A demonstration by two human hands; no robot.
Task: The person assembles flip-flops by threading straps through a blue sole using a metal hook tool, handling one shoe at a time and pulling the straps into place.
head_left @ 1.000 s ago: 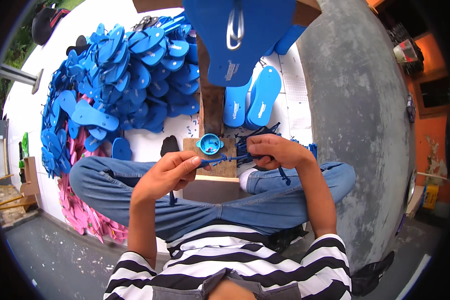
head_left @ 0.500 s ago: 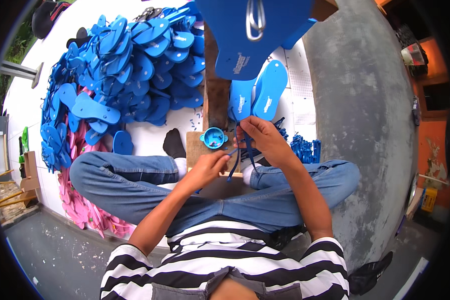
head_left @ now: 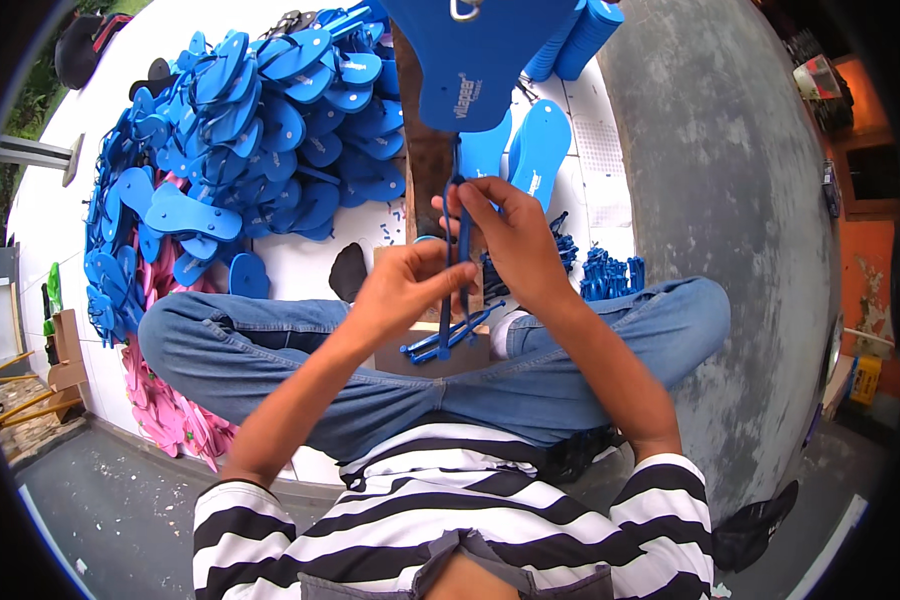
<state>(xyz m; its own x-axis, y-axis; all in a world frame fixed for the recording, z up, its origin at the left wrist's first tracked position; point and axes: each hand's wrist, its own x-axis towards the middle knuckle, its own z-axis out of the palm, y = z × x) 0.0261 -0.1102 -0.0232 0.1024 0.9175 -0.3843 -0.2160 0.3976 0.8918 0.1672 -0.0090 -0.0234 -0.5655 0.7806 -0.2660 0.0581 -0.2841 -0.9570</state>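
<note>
Between my hands a dark blue flip-flop strap [head_left: 448, 310] hangs roughly upright, its two thin arms pointing down toward my lap. My right hand [head_left: 510, 235] pinches the strap near its top. Lower down, my left hand [head_left: 405, 288] has its fingers closed on the strap's arms. Just beyond my hands, a blue sandal sole [head_left: 465, 95] sits at the top of a wooden post [head_left: 432, 170], with a bent metal hook [head_left: 465, 10] on it. A few loose blue straps [head_left: 435, 350] lie below my hands, on a board between my legs.
A large heap of blue flip-flops [head_left: 270, 130] covers the left side, with pink ones [head_left: 170, 410] below it. Blue soles [head_left: 542, 140] lie right of the post, and more soles [head_left: 585, 40] stand farther back. Strap bundles [head_left: 610, 275] rest by my right knee.
Both hands have moved up with the strap, and my left hand has come closer to my right. The strap now hangs straighter. Loose straps show below, and the small blue cup is mostly covered.
</note>
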